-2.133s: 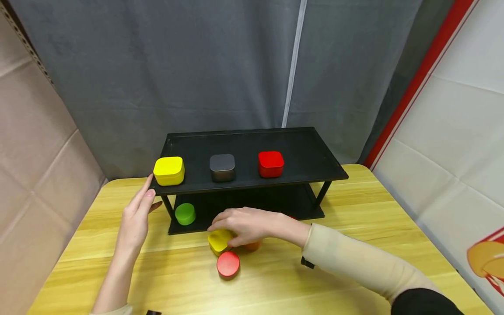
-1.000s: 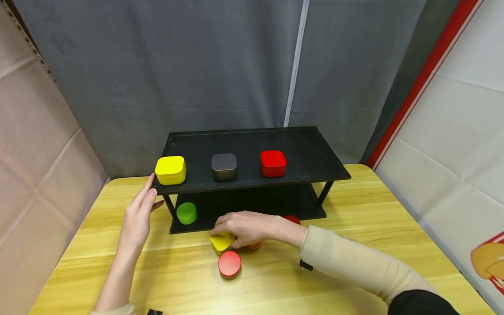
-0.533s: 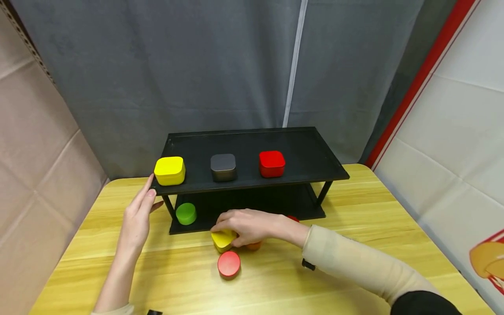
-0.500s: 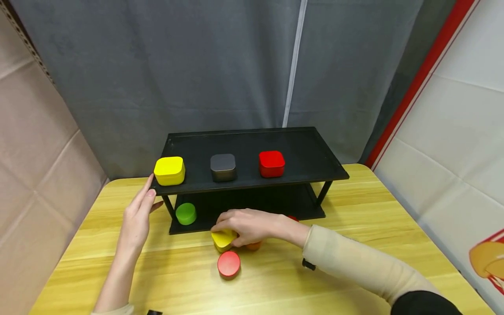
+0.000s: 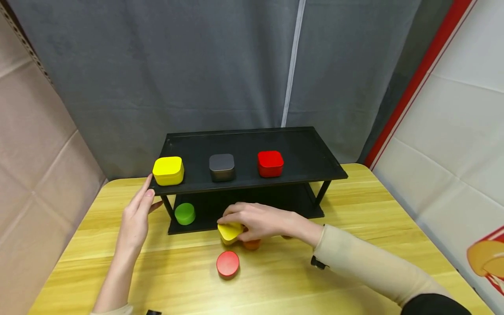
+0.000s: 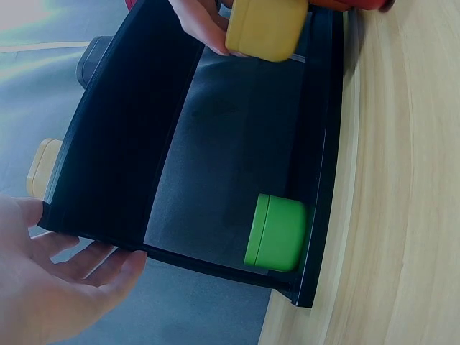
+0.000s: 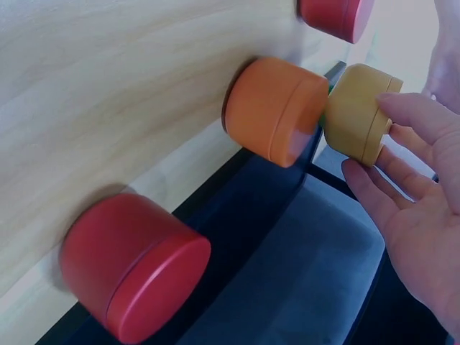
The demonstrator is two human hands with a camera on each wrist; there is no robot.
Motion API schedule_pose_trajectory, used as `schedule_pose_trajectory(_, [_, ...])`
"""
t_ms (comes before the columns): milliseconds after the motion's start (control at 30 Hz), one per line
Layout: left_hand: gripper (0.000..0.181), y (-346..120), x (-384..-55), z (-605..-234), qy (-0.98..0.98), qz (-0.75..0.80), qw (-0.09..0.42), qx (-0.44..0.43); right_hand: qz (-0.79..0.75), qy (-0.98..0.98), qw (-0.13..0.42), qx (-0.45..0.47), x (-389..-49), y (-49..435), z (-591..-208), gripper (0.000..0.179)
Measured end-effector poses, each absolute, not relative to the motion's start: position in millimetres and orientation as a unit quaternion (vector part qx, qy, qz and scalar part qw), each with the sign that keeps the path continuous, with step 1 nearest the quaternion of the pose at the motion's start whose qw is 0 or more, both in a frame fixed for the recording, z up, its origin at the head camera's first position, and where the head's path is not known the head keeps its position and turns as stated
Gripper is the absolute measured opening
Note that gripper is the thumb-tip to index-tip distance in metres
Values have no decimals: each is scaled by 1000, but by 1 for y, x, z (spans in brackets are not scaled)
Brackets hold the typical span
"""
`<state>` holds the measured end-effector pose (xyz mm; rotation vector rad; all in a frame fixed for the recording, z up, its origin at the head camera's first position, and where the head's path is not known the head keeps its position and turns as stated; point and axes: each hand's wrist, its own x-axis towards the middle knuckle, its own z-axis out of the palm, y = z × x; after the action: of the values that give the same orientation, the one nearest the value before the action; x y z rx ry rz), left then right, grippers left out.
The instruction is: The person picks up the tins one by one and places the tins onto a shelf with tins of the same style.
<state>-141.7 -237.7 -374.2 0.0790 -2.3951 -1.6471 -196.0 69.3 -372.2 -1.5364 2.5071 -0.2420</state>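
Note:
My right hand (image 5: 261, 221) pinches a yellow rounded-square lidded box (image 5: 229, 232) between thumb and fingers, in front of the shelf's lower tier. In the right wrist view that box is beside a round orange lidded box (image 7: 273, 111); whether they touch I cannot tell. My left hand (image 5: 134, 223) holds the front left corner of the black two-tier shelf (image 5: 299, 151), its fingers around the edge of the upper tier. Just above those fingers stands another yellow box (image 5: 168, 171). A round green box (image 5: 184, 214) rests at the left of the lower tier.
On the upper tier stand a dark grey box (image 5: 222, 167) and a red square box (image 5: 270, 164). A round red box (image 5: 227, 264) stands on the wooden table (image 5: 177, 280) in front. Another red box (image 7: 133, 262) is at the right. A grey curtain (image 5: 197, 65) hangs behind.
My right hand has tilted and moved the yellow box a little right and toward the shelf, away from the round red box. The left hand stays at the shelf corner.

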Motion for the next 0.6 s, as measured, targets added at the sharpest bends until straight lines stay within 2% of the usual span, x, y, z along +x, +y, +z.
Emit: schedule_pose_trajectory(600, [52, -238, -144, -376, -817, -564, 120, 25, -116, 847, 65, -515, -186, 101, -354, 54])
